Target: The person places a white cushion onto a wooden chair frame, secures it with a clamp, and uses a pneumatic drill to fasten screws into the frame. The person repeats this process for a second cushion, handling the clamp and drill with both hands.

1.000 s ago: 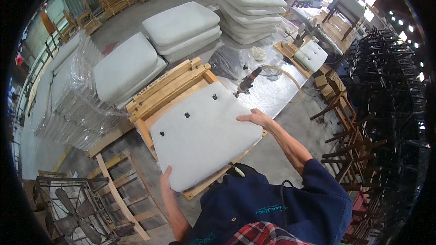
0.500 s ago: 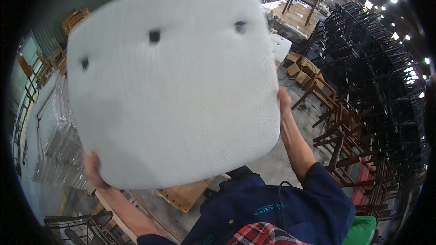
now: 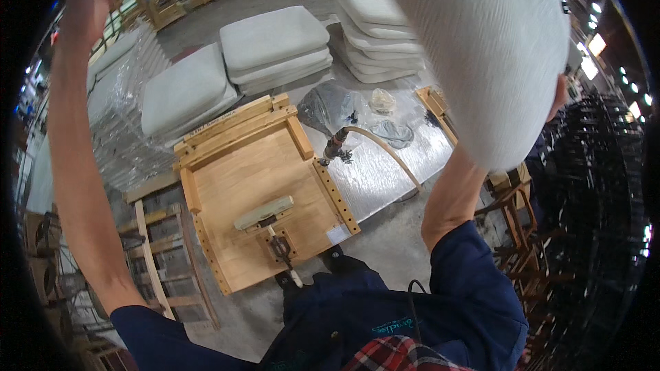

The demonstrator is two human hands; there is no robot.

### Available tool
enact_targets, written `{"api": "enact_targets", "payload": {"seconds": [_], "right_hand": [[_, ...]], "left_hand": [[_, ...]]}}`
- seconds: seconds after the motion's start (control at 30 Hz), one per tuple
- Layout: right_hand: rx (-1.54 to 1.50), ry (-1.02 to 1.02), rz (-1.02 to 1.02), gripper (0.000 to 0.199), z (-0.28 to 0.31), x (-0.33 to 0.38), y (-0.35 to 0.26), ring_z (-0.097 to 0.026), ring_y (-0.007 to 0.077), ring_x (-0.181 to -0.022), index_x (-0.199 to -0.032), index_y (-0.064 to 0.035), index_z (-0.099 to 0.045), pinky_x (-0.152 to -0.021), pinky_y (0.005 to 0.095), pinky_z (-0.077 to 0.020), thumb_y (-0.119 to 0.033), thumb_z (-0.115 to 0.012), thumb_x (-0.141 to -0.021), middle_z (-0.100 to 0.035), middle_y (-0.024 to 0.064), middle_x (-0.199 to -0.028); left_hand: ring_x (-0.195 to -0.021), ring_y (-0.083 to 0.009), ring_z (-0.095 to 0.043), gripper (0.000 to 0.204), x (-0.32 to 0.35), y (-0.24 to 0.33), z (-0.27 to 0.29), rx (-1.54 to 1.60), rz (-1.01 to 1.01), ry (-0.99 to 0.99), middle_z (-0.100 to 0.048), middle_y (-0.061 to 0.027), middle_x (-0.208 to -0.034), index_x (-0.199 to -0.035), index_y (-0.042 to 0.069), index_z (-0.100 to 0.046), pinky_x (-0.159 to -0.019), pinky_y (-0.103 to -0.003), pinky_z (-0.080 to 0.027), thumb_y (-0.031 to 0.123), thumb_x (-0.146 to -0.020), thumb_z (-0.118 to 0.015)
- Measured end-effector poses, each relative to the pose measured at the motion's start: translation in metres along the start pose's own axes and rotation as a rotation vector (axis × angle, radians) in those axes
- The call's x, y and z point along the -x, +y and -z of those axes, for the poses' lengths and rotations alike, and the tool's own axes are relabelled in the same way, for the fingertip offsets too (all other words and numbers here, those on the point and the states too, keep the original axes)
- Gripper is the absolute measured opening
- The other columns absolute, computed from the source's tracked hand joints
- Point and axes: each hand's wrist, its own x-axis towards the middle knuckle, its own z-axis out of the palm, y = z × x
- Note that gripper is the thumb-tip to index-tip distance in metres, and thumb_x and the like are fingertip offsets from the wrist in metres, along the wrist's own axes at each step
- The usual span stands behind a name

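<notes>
A pale padded chair cushion (image 3: pixel 505 48) is raised at the upper right, tilted steeply so that it looks narrow. My right hand (image 3: pixel 560 96) grips its right edge; most of that hand is hidden behind the padding. Off at the upper left, apart from the cushion, my left hand (image 3: pixel 89 3) is raised with its fingers loosely apart, partly cut off and blurred. Below and between my arms lies a wooden jig (image 3: pixel 275 172) with raised side rails. A clamp with a padded bar (image 3: pixel 265 213) is mounted on its near part.
Stacks of similar cushions stand beyond the jig: a left stack (image 3: pixel 185 93), a middle stack (image 3: pixel 275 45) and a right stack (image 3: pixel 378 27). An air tool (image 3: pixel 335 144) with a hose rests beside the jig on a shiny wrapped surface (image 3: pixel 385 178). Wooden chair frames (image 3: pixel 515 213) crowd the right.
The cushion has swung from in front of me to the upper right, turning steeply. My left hand has let go of it and risen to the upper left. The jig and stacks have come into view.
</notes>
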Motion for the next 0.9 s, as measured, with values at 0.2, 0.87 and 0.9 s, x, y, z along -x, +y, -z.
{"api": "enact_targets", "payload": {"seconds": [0.2,0.87,0.9], "right_hand": [[0.068,-0.057,0.087,0.063,0.051,-0.121,0.013,-0.067,0.0297,-0.114,-0.138,-0.0043,-0.052,-0.096,0.0553,-0.058,-0.031,-0.063,-0.082,-0.064,0.0129,-0.125],[0.727,0.969,-0.8,0.042,0.525,-0.143,0.303,-0.066,0.0398,-0.094,-0.127,0.0087,-0.052,-0.072,0.054,-0.0592,-0.012,-0.064,-0.092,-0.06,0.0258,-0.108],[0.864,0.995,-0.912,0.042,0.528,-0.105,0.312,-0.066,0.0387,-0.091,-0.127,0.0094,-0.052,-0.072,0.0535,-0.0587,-0.012,-0.063,-0.092,-0.06,0.026,-0.108]], "left_hand": [[-0.087,-0.0069,-0.059,0.035,0.231,-0.081,-0.046,-0.212,0.529,-0.176,-0.064,0.0013,-0.093,-0.126,0.002,-0.063,-0.081,-0.025,-0.05,0.012,-0.094,-0.072],[-0.086,-0.018,-0.053,0.027,0.748,0.031,-0.195,-0.397,1.965,0.314,-0.055,-0.009,-0.093,-0.11,-0.002,-0.05,-0.078,-0.031,-0.042,0.023,-0.102,-0.057],[-0.088,-0.0186,-0.054,0.028,0.744,0.038,-0.2,-0.408,1.985,0.306,-0.056,-0.0096,-0.095,-0.112,-0.002,-0.05,-0.08,-0.032,-0.043,0.023,-0.102,-0.057]]}}
